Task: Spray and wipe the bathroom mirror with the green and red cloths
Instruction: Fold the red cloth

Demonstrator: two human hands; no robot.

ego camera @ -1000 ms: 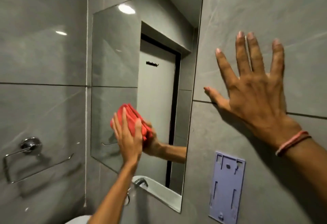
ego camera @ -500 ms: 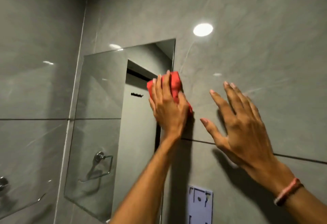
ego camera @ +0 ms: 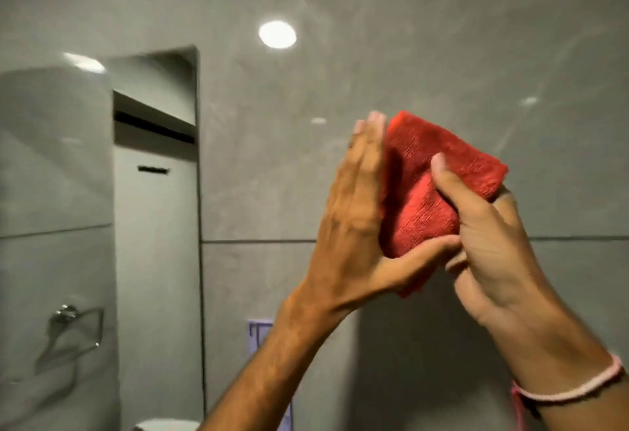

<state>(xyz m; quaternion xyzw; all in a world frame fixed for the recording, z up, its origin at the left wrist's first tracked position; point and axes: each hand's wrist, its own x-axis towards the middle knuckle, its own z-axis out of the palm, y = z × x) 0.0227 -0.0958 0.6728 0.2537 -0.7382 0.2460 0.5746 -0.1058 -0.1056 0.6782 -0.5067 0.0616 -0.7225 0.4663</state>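
The mirror (ego camera: 102, 226) fills the left part of the view, its right edge running down the grey tiled wall (ego camera: 425, 56); in its glass I see a reflected pale door (ego camera: 155, 277), a reflected chrome towel ring (ego camera: 73, 325) low on the left and a blurred ceiling light near its top; the wall takes the rest of the scene, with a dark grout line crossing it at mid height and a bright round glare (ego camera: 277, 34) high up, right of the mirror's top corner; a pale purple plate (ego camera: 258, 335) sits on the wall low down, just right of the mirror and partly hidden by my left forearm; the red cloth (ego camera: 425, 199) is off the glass, held up in front of the wall to the right of the mirror, folded into a thick pad and tilted, between both my hands; my left hand (ego camera: 354, 226) lies flat along the cloth's left side, fingers straight and pointing up, thumb hooked under the cloth's lower edge; my right hand (ego camera: 490, 243) is closed on the cloth from the right, thumb pressed across its near face and fingers curled behind it, where I cannot see them; a thin pink cord bracelet (ego camera: 571, 393) circles my right wrist at the near right corner; everything is slightly blurred.
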